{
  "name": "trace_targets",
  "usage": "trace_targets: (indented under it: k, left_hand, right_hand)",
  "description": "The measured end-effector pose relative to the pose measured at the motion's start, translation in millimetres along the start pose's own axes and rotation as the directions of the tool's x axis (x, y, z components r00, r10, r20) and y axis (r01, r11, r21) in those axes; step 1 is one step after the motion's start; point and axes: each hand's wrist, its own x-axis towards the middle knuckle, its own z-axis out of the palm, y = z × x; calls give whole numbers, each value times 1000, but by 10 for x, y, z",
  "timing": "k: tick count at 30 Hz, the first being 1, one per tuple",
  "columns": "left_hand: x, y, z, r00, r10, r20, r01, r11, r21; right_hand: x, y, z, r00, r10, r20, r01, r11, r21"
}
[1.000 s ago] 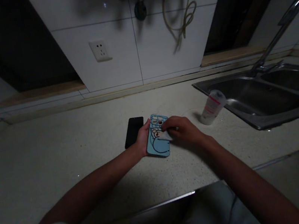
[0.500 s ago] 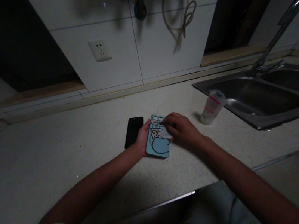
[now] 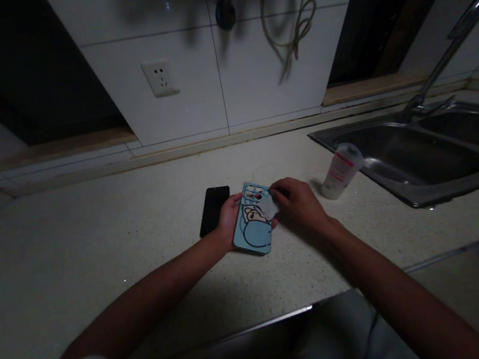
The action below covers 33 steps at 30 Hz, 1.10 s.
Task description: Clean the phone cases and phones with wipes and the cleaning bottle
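A light blue phone case (image 3: 253, 226) with a cartoon figure lies on the pale speckled counter (image 3: 116, 235). My left hand (image 3: 227, 219) grips its left edge, fingers curled round it. My right hand (image 3: 300, 203) is closed on a small white wipe (image 3: 269, 204) and presses it against the upper right part of the case. A black phone (image 3: 214, 209) lies flat on the counter just left of my left hand, untouched.
A small white bottle (image 3: 339, 171) with a red label stands tilted beside the steel double sink (image 3: 409, 192) at the right, under a tap (image 3: 450, 49). A wall socket (image 3: 160, 78) and hanging cords (image 3: 292, 25) are on the tiled wall behind.
My right hand has shifted the wipe up and to the right on the case, uncovering more of the cartoon. My left hand keeps its hold.
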Motion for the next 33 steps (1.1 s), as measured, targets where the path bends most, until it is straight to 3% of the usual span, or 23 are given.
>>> trace_targets:
  k: [5,10,19,27,33]
  left_hand:
    - [6,-1,-29,999,8,31,-8,1000,7]
    - [12,11,-44,999,-14,34,12,998,59]
    - [25,18,-95,992,2,127,-25,983,180]
    - [19,-81,-42,988,157,12,-152,933,325]
    - [-39,-184,42,936,350,-42,-268,783,561]
  right_hand:
    - [7,-6,-3,991,14,-136,-8,999,50]
    - [22,-19,-22,980,53,-191,-28,991,128]
    - [14,-127,-54,983,115,-145,-71,957,281]
    - [23,-109,-35,977,159,-139,-100,928,358]
    - [21,-106,-36,987,104,-121,-61,948,314]
